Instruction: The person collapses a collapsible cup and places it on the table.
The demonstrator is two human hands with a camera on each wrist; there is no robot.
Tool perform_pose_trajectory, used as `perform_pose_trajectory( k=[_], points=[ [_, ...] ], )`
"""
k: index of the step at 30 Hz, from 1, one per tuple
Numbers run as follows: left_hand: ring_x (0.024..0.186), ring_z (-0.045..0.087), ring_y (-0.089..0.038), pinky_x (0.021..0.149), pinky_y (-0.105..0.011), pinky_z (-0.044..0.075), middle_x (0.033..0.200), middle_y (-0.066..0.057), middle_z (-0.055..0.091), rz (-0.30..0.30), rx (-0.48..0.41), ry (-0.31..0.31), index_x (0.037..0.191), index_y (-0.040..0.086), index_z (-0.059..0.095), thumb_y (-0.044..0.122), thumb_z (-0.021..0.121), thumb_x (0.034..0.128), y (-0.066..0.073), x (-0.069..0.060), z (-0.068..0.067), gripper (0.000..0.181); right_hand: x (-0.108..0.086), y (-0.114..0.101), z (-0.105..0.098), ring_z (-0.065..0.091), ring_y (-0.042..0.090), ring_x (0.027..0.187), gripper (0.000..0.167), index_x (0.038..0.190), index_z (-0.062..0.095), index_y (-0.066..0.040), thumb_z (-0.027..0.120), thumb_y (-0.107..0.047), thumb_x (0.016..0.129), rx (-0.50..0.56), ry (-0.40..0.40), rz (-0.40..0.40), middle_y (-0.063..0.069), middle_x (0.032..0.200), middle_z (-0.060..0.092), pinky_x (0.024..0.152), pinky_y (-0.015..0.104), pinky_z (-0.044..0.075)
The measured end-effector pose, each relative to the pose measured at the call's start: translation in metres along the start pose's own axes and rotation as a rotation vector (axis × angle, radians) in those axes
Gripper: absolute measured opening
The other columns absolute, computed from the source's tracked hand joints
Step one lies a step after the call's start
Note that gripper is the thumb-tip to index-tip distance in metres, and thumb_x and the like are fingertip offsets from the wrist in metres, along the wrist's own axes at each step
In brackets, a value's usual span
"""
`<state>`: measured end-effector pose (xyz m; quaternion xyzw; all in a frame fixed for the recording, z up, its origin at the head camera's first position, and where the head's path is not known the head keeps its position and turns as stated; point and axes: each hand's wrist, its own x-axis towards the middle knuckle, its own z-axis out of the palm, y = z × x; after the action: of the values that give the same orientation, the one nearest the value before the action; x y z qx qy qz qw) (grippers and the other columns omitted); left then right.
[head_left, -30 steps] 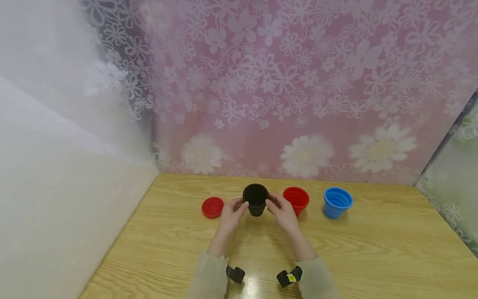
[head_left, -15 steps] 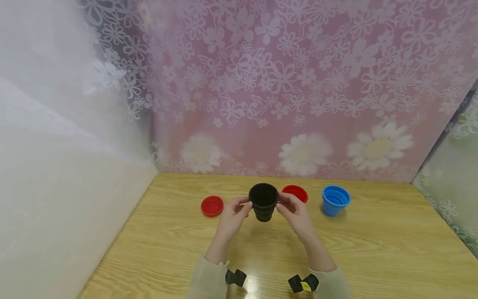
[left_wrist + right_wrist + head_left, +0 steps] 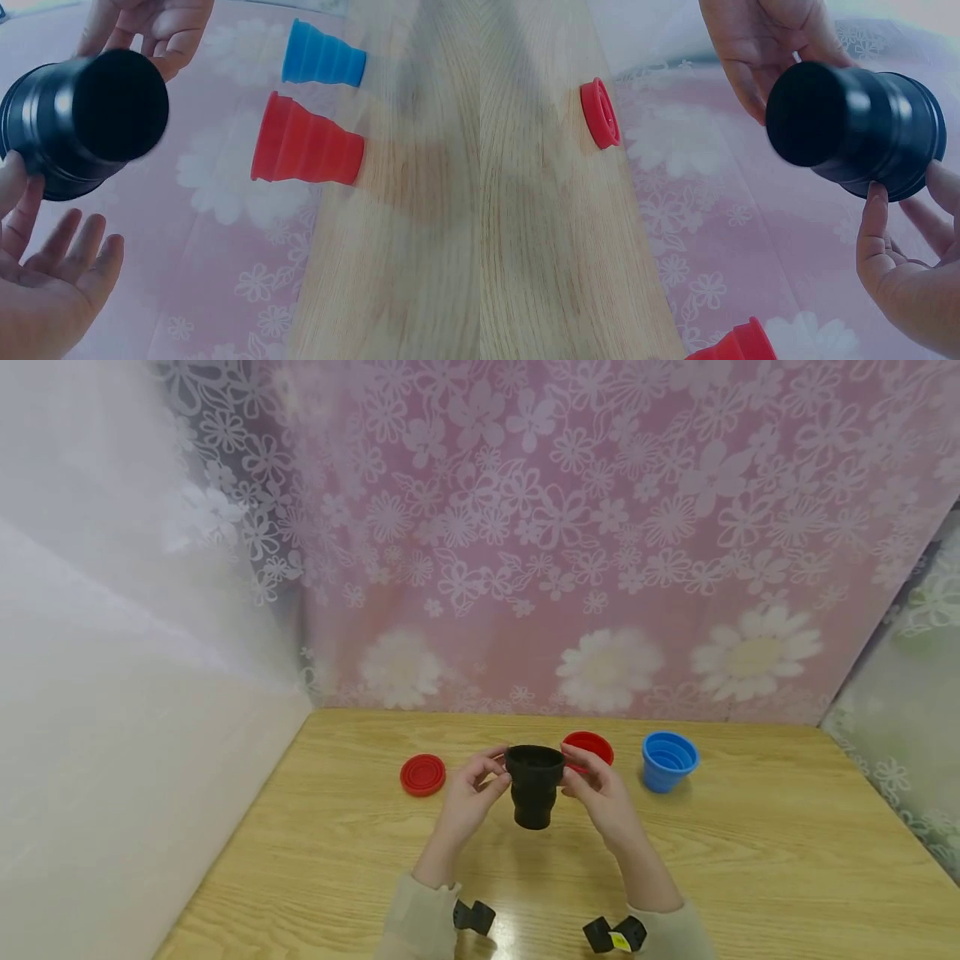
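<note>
A black ribbed cup [image 3: 533, 785] is held upright above the table in the head view, its rim pinched from both sides. My left hand [image 3: 467, 797] grips the rim's left side between thumb and fingers; my right hand [image 3: 606, 797] grips the right side. In the left wrist view the black cup [image 3: 112, 112] shows its base, and the lower fingers of my left hand [image 3: 56, 277] are spread off it. The right wrist view shows the cup [image 3: 855, 127] with the thumb and a fingertip of my right hand [image 3: 922, 262] on its rim.
Behind my right hand stands a red cup [image 3: 588, 744], partly hidden. A blue cup [image 3: 669, 763] stands farther right. The flat, collapsed red cup [image 3: 422, 775] lies to the left on the wooden table [image 3: 315, 843]. A flowered curtain hangs behind.
Both hands have carried the black cup right and nearer to me, and its side now shows more. The red cup behind has become partly covered by my right hand.
</note>
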<state>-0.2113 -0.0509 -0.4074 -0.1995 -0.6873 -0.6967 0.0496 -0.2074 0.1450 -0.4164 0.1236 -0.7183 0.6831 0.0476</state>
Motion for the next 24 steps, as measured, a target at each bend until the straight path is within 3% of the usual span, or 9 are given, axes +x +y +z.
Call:
perform_pose_trajectory(
  k=[6,14,18,24],
  points=[
    [0.116,0.040,-0.033,0.093,-0.049,0.033,0.122,-0.025,0.046,0.009,-0.015,-0.002,0.076,-0.008,0.048,-0.002,0.055,0.0845,0.000,0.001,0.004,0.012,-0.001,0.001,0.000,0.059,0.014,0.080,0.037,0.123,0.047,0.005,0.051,-0.011,0.090,0.010,0.011,0.010,0.009,0.098,0.056,0.073,0.025,0.049],
    [0.103,0.049,-0.029,0.088,-0.037,0.041,0.108,-0.019,0.050,-0.069,-0.012,0.061,0.095,-0.010,0.043,0.003,0.054,0.0866,-0.001,0.001,0.008,0.019,-0.002,-0.001,0.001,0.058,0.016,0.074,0.034,0.119,0.049,0.007,0.053,-0.008,0.088,0.000,0.025,0.026,0.006,0.085,0.059,0.069,0.026,0.050],
    [0.096,0.050,-0.025,0.082,-0.031,0.043,0.100,-0.016,0.051,-0.059,0.021,0.031,0.108,-0.010,0.042,0.004,0.052,0.0884,0.001,0.001,0.009,0.026,-0.003,-0.003,0.003,0.057,0.014,0.069,0.032,0.115,0.049,0.010,0.054,-0.003,0.087,0.012,0.045,0.070,0.005,0.079,0.057,0.067,0.025,0.051],
    [0.096,0.051,-0.022,0.080,-0.029,0.045,0.098,-0.016,0.053,-0.024,0.007,-0.021,0.103,-0.010,0.050,0.003,0.052,0.0879,0.005,0.001,0.014,0.020,-0.002,-0.002,0.002,0.055,0.013,0.067,0.029,0.112,0.049,0.012,0.051,-0.007,0.089,0.075,0.050,0.086,0.005,0.080,0.056,0.065,0.025,0.051]
  ],
)
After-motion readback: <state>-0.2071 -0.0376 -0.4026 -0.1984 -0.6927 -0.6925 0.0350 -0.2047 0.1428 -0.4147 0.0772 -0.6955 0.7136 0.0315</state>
